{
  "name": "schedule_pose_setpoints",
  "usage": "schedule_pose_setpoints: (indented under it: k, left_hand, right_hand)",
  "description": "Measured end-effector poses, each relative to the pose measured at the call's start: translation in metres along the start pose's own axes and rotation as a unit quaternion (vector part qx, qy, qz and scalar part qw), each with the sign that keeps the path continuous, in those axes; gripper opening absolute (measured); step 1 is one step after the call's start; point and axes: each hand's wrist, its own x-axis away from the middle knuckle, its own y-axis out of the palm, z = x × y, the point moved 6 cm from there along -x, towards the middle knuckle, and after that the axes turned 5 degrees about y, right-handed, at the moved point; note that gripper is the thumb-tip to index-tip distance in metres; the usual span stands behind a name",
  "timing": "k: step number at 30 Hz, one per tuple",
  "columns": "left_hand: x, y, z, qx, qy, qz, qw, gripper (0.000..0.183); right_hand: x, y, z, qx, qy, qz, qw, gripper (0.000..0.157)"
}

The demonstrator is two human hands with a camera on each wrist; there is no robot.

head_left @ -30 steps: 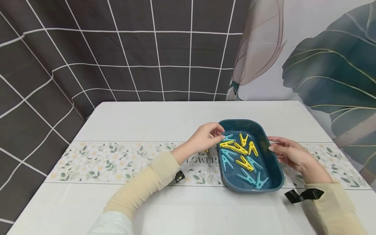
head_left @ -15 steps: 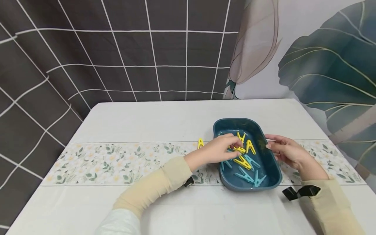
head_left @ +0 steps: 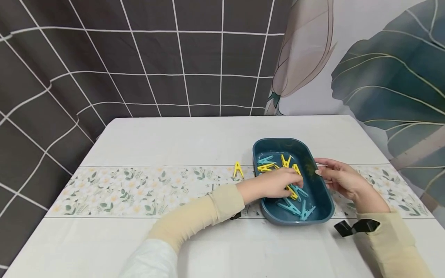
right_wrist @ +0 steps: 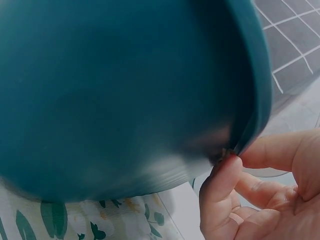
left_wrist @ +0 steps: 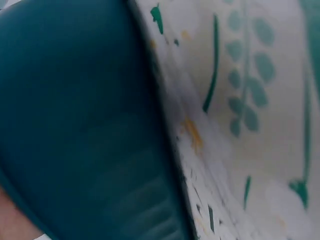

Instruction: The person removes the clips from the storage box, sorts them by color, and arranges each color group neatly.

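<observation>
My left hand reaches over the left rim into a dark teal plastic tray, its fingers bent down. Right at its fingertips lies a yellow clothespin; I cannot tell whether they pinch it. Blue clothespins and more yellow ones lie scattered inside, some hidden under the hand. At the tray's right side my right hand pinches the rim between thumb and fingers, as the right wrist view shows close up. In the left wrist view the tray's outer wall covers most clothespins from sight.
One yellow clothespin stands apart on the tablecloth, left of the tray. The white cloth has a flowered band across it. Behind the table hang a dark grid-patterned curtain and a leaf-printed one.
My left hand has moved rightward from the tray's left rim to over its middle, uncovering the yellow clothespin on the cloth. The right hand stays at the rim.
</observation>
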Motion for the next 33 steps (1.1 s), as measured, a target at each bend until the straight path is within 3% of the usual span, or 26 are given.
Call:
schedule_pose_setpoints:
  k: [6, 11, 27, 33]
  left_hand:
    - [-0.002, 0.009, 0.002, -0.077, -0.027, -0.023, 0.9964, 0.025]
    - [-0.002, 0.012, 0.003, -0.129, -0.032, -0.030, 0.9907, 0.025]
    - [-0.002, 0.013, -0.001, -0.135, -0.061, -0.035, 0.9883, 0.028]
    - [-0.002, 0.018, 0.001, -0.179, -0.055, -0.063, 0.9803, 0.030]
  right_hand:
    - [0.000, 0.000, 0.000, 0.006, -0.001, -0.002, 1.000, 0.030]
    - [0.000, -0.001, 0.000, 0.002, -0.002, 0.000, 1.000, 0.029]
    - [-0.004, 0.000, 0.001, -0.002, 0.003, -0.001, 1.000, 0.028]
    - [-0.003, -0.002, 0.003, -0.006, -0.003, -0.004, 1.000, 0.032]
